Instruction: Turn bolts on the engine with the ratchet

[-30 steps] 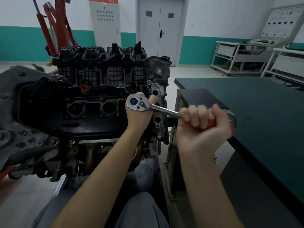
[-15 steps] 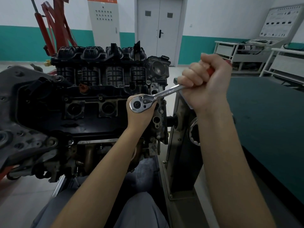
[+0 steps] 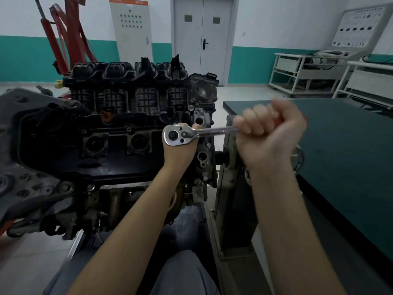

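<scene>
Engine (image 3: 119, 133) fills nine o'clock, one unit, one bench (image 3: 344, 145) at three. One ratchet (image 3: 191, 134) sits on the engine's right end. My right hand (image 3: 270, 135) fists its handle; my left hand (image 3: 180, 150) cups the head. I'd keep the head square and swing short, even strokes.

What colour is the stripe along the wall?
Teal green, on the wall stripe beneath white, shown in the head view.
</scene>
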Action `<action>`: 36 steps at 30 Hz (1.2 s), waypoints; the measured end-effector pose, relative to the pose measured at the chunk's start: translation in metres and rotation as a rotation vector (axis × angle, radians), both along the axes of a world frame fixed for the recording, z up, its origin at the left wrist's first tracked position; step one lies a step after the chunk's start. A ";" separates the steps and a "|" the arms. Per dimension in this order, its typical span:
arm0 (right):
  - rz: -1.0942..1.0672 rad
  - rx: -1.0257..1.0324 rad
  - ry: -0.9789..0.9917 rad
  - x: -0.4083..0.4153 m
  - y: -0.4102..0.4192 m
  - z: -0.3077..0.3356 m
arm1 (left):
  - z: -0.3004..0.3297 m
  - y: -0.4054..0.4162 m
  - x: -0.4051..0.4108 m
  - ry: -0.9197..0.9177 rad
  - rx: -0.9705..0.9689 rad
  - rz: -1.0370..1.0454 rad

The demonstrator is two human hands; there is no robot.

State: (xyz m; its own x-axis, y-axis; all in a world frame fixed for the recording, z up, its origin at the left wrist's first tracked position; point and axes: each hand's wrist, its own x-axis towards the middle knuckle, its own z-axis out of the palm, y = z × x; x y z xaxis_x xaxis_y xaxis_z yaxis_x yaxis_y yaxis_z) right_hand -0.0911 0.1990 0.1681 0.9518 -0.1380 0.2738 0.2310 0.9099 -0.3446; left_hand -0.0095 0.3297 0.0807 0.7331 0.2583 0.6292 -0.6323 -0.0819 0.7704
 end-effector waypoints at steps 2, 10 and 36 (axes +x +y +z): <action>0.079 -0.123 0.026 0.015 -0.003 0.023 | -0.002 0.000 -0.001 -0.014 0.020 -0.028; 0.043 -0.014 0.014 0.007 0.002 0.003 | -0.001 0.002 -0.004 -0.008 0.000 -0.026; -0.065 0.141 0.042 -0.020 0.007 -0.031 | 0.000 0.001 -0.008 0.018 0.030 0.028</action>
